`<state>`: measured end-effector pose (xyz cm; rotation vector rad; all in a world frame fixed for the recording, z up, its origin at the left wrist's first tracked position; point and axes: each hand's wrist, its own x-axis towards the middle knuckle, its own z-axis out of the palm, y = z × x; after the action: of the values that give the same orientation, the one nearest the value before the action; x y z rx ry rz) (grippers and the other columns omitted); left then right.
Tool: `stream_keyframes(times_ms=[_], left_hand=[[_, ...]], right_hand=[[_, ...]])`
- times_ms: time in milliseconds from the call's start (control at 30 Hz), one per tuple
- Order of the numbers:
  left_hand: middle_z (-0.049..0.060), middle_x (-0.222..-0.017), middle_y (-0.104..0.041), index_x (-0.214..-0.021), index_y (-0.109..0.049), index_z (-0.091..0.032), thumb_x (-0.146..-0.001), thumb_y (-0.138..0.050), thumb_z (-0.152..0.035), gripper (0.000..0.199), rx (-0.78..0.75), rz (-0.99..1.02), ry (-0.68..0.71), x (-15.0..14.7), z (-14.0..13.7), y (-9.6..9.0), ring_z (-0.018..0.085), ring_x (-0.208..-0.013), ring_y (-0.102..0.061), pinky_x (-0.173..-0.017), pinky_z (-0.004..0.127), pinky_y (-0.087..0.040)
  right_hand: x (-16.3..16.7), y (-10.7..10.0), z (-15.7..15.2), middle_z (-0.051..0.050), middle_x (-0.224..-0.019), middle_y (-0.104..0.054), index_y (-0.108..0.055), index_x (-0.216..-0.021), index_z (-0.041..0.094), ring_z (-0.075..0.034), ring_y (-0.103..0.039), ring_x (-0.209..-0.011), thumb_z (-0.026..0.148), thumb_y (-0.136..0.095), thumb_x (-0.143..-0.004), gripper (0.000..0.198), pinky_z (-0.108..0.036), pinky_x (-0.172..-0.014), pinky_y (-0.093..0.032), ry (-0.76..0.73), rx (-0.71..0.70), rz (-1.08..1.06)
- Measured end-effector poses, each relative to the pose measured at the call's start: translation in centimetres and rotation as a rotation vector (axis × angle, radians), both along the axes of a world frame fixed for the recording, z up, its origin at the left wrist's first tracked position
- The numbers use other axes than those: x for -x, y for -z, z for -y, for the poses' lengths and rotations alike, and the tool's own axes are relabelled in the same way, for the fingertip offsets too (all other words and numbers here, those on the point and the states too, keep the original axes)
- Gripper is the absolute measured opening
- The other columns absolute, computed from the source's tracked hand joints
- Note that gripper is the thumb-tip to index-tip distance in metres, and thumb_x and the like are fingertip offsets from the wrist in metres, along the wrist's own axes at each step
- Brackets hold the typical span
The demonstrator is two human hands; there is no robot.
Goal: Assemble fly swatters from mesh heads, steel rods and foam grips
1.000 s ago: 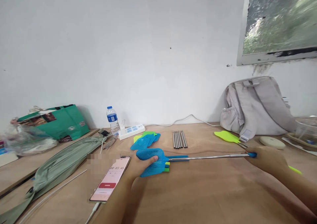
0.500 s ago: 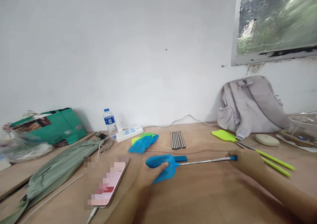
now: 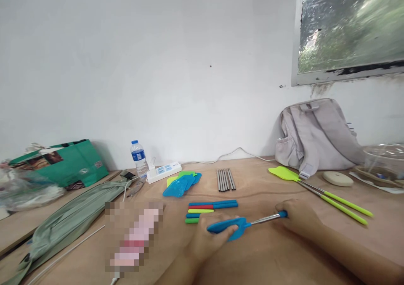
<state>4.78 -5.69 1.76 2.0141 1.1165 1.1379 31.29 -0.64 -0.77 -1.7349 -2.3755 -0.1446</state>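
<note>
A blue fly swatter (image 3: 265,219) with a silvery rod is held between my two hands above the table. My left hand (image 3: 211,237) is closed round its blue plastic head, the thumb lying on top. At the rod's other end, my right hand (image 3: 295,217) wraps round the blue handle, mostly hidden in the fist. Just behind my left hand lie several coloured handle grips (image 3: 202,206) in blue, red, yellow and green. Further back are several metal tubes (image 3: 226,180) side by side and a pile of blue, green and yellow swatter heads (image 3: 182,183).
Two yellow-green fly swatters (image 3: 334,201) lie at right, before a grey backpack (image 3: 315,138). A white power strip (image 3: 164,171) and water bottle (image 3: 139,157) stand at back left. Nearer are a phone (image 3: 135,238) with a cable and a grey-green bag (image 3: 75,217).
My hands have come closer together, and less of the rod shows between them. The swatter has shifted right and nearer to me, uncovering the coloured grips behind my left hand.
</note>
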Motion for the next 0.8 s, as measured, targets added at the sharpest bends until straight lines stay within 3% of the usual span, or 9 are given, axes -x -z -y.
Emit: stream_keyframes(times_ms=[167,367,600,800], left_hand=[[0.002,-0.083,-0.07,-0.084,-0.071,-0.027,-0.069,-0.062,-0.036,0.02,-0.027,-0.013,0.006,0.5,-0.3,-0.1,0.02,-0.076,-0.064,-0.071,0.028,-0.05],[0.002,-0.074,-0.07,-0.076,-0.071,-0.022,-0.069,-0.063,-0.034,0.016,-0.048,-0.041,-0.036,0.6,-0.5,-0.4,0.018,-0.067,-0.063,-0.063,0.026,-0.05],[0.0,-0.088,-0.068,-0.093,-0.064,-0.024,-0.071,-0.061,-0.028,0.023,-0.199,-0.08,0.018,1.7,-0.7,-0.2,0.016,-0.078,-0.062,-0.073,0.025,-0.049],[0.005,-0.089,-0.062,-0.104,-0.052,-0.02,-0.077,-0.053,-0.035,0.031,-0.15,0.093,-0.097,3.9,-2.4,1.3,0.018,-0.084,-0.058,-0.072,0.029,-0.047]], right_hand=[[0.9,0.2,0.8,-0.004,-0.061,-0.063,-0.057,-0.053,0.02,-0.018,-0.054,-0.061,0.013,-0.044,-0.064,0.019,-0.025,-0.052,-0.021,-0.009,0.006,-0.009],[1.0,0.6,0.6,-0.003,-0.06,-0.061,-0.056,-0.052,0.02,-0.018,-0.054,-0.061,0.013,-0.046,-0.065,0.017,-0.025,-0.053,-0.025,-0.014,-0.008,-0.056],[-1.1,0.6,-0.3,-0.004,-0.079,-0.059,-0.054,-0.082,0.02,-0.016,-0.054,-0.07,0.02,-0.043,-0.076,0.013,-0.027,-0.063,-0.039,-0.444,-0.062,-0.12],[-4.4,1.1,-2.2,-0.007,-0.099,-0.058,-0.056,-0.098,0.024,-0.017,-0.057,-0.086,0.029,-0.036,-0.086,0.024,-0.03,-0.073,-0.044,-0.503,-0.184,-0.197]])
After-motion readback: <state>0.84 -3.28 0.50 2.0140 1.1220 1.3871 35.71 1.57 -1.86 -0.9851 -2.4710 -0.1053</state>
